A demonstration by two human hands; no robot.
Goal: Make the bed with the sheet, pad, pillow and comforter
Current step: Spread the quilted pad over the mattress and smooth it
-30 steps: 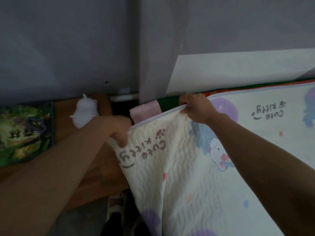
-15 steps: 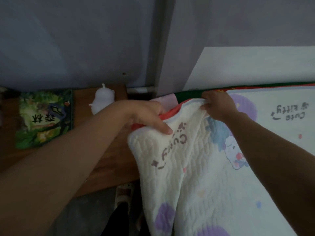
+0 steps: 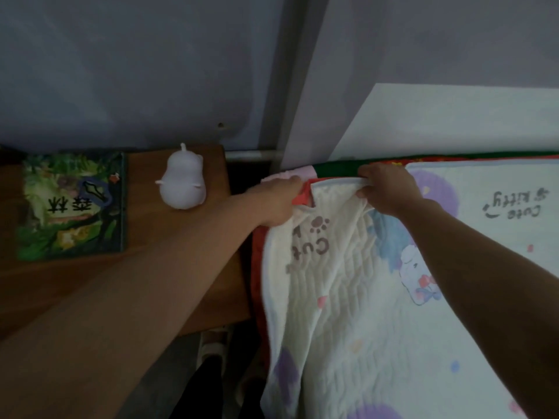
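Pad (image 3: 348, 313), quilted and cream with purple blots, a paw print and "Cute kitty" lettering, covers the bed on the right side of the scene. Its far left corner is lifted and bunched between the two hands, and its left edge hangs over the bed's side. A red sheet (image 3: 256, 267) shows under that raised corner and down the left side, with a dark green band (image 3: 335, 169) along the far edge against the grey wall (image 3: 136, 71). A brown wooden table (image 3: 75, 285) stands just left of the bed. The left hand (image 3: 278, 204) reaches across the table's corner and grasps the pad at its far left corner, fingers curled into the cloth; their tips are hidden. The right hand (image 3: 387, 189) is clenched on the pad's far hem, gathering it into folds. On the table lie a green picture book (image 3: 72, 204) at the far left and, right of it, a small white figurine (image 3: 183, 182) standing upright.
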